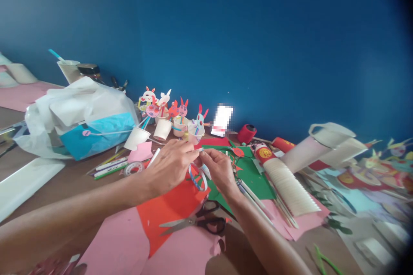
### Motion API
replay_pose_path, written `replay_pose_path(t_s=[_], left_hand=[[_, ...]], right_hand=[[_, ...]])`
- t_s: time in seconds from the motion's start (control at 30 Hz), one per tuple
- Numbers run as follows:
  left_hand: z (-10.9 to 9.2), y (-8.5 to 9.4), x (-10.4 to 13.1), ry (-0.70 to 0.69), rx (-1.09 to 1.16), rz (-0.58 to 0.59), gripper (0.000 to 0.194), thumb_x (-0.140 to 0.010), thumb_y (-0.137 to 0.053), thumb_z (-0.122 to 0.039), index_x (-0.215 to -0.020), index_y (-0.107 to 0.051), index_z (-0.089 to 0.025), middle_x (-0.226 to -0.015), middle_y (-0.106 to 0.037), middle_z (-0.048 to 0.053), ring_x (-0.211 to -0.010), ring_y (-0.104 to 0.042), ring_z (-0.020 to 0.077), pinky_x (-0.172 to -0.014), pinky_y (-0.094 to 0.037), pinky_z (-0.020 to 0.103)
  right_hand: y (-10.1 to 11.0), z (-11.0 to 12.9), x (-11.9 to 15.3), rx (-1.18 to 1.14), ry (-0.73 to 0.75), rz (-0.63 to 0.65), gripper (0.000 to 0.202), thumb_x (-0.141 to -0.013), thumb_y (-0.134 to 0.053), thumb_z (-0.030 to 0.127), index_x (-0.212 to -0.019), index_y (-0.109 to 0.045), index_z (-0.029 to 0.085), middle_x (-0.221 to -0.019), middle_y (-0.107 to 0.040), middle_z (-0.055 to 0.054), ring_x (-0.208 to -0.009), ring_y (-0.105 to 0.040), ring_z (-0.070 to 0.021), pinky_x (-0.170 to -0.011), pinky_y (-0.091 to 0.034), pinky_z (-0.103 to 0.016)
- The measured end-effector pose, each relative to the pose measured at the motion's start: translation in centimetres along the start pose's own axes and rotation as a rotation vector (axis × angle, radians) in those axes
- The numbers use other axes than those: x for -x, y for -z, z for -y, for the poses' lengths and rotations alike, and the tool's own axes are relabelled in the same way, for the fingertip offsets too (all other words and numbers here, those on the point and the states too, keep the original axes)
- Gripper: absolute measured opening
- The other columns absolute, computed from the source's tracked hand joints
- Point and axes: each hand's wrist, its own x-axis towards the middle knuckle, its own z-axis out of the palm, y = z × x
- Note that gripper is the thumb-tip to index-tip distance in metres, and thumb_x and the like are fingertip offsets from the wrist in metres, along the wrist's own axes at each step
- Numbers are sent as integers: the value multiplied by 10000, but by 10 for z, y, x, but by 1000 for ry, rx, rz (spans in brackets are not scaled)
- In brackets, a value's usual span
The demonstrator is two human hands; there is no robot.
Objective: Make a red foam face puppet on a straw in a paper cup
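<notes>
Both of my hands meet above the middle of the table, fingertips pinched close together. My left hand (172,161) is closed, with its thumb and forefinger on a small white piece (201,150). From the other side my right hand (220,168) is closed on the same piece. A blue-and-white ring (204,184), like a roll of tape, hangs just below the fingers; which hand bears it I cannot tell. Under the hands lie orange paper (171,200) and green paper (254,176). Open scissors (190,222) with black handles rest on the orange and pink paper (119,240).
Paper cups (163,129) with rabbit-faced paper figures stand at the back. A lit phone (222,118) leans by the wall. To the left are a plastic bag (87,99), markers (111,165) and a tape roll (134,169). Stacked cups (290,184) and a white pitcher (309,146) lie right.
</notes>
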Motion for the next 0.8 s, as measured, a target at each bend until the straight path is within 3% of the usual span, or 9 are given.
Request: replay_pose_path(t_s=[0.17,0.33,0.43,0.63,0.8], left_hand=[[15,12,-9,118,267,-27,249,-793,-446,-148,-951,-633,-196,-986,-634,41,-921,-552,171,-782,-414,269],[17,12,-14,279,451,147,183,-743,-497,-229,-797,-663,-176,-771,-669,9,-712,-587,144,-645,-421,233],[16,12,-14,357,554,192,193,-734,-489,-237,-797,-654,-158,-709,-664,4,-659,-587,134,-596,-415,217],[15,20,-16,412,600,168,192,-720,-494,-252,-765,-639,-135,-694,-649,18,-639,-563,126,-575,-419,215],[14,24,-16,410,564,160,188,-712,-495,-240,-771,-640,-137,-734,-657,27,-663,-569,132,-598,-428,225]], right_hand=[[-1,11,4,46,17,49,233,-808,-514,301,-661,-624,159,-605,-627,-12,-578,-575,-116,-592,-447,-223],[-3,15,7,41,0,64,222,-802,-529,324,-690,-633,163,-596,-635,-13,-554,-572,-118,-577,-458,-231],[-4,14,7,44,-2,66,265,-802,-526,355,-658,-629,159,-591,-638,-21,-556,-571,-122,-566,-454,-233],[-4,13,7,6,-44,61,234,-790,-539,360,-747,-645,155,-620,-647,-24,-566,-578,-120,-540,-445,-218],[-5,12,7,-21,-96,49,198,-765,-563,338,-713,-625,157,-587,-622,-10,-504,-548,-104,-468,-428,-200]])
